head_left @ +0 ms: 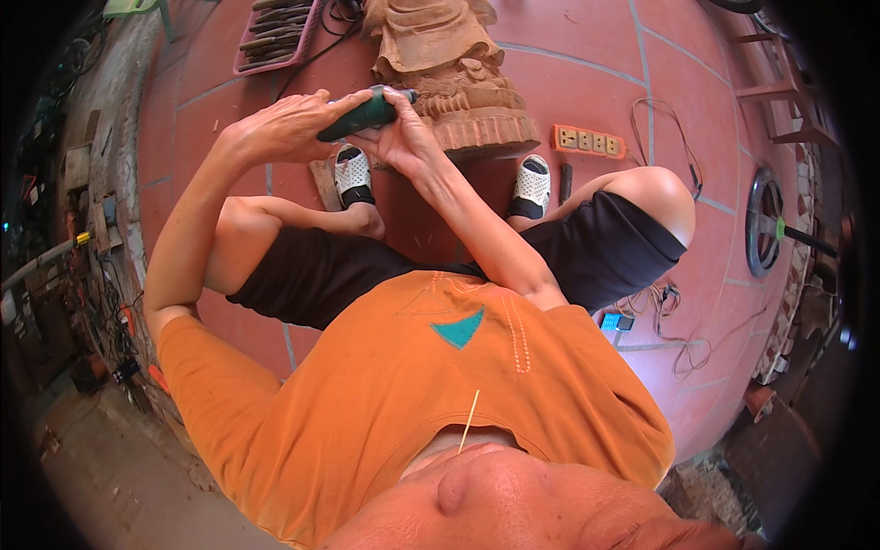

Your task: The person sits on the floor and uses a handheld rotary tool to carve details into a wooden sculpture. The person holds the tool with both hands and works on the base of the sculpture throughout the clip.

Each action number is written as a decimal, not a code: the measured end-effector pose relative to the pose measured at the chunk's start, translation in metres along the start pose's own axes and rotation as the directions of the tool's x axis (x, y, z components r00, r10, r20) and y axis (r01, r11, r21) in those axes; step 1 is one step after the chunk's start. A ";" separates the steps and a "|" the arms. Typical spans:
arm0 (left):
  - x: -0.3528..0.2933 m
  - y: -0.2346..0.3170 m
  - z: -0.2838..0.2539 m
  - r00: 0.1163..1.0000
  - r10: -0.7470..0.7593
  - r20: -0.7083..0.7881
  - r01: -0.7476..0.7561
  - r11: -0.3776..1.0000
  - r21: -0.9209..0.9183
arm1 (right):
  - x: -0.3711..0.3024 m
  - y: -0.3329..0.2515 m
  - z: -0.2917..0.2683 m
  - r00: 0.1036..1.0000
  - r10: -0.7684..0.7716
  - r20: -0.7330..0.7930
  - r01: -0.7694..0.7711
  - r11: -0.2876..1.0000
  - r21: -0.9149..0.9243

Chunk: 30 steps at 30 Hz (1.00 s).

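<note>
A dark green handheld rotary tool [371,114] is held between my two hands, its dark narrow end pointing at the carving. My left hand [291,121] grips it from the left, fingers laid along its top. My right hand [405,142] is closed around the front part, thumb near the narrow end; its palm side hides some of the body. Just beyond stands a carved wooden statue [449,64] with draped folds and a ridged base. The tool's tip is close to its left side; whether they touch I cannot tell.
A pink basket [316,41] of chisels stands far left. An orange power strip [587,141] lies right of the statue, with cords nearby. By my right thigh are a phone [617,322] and tangled cable. A black wheel [763,223] and wooden chair [779,92] stand at the right.
</note>
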State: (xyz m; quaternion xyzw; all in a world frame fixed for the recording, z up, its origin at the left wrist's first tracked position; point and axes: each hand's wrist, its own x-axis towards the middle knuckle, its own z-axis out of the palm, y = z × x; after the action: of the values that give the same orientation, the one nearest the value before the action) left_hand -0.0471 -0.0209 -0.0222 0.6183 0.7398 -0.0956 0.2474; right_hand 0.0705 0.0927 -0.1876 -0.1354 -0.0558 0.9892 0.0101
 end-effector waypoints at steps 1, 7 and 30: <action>0.001 0.001 -0.001 1.000 -0.004 0.009 0.004 1.000 0.000 | -0.001 -0.001 0.000 1.000 0.005 0.004 -0.005 1.000 -0.002; -0.001 0.002 -0.003 1.000 -0.026 0.008 0.026 1.000 0.018 | 0.000 0.000 0.003 1.000 -0.016 0.004 0.016 1.000 -0.015; 0.004 0.006 -0.008 0.999 -0.043 -0.001 0.043 0.998 0.040 | 0.009 -0.007 0.003 0.998 -0.050 0.032 0.051 0.998 -0.033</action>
State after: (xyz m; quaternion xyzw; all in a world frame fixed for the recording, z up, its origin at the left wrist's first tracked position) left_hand -0.0435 -0.0122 -0.0167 0.6071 0.7509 -0.1156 0.2329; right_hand 0.0614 0.0996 -0.1864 -0.1187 -0.0760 0.9895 0.0320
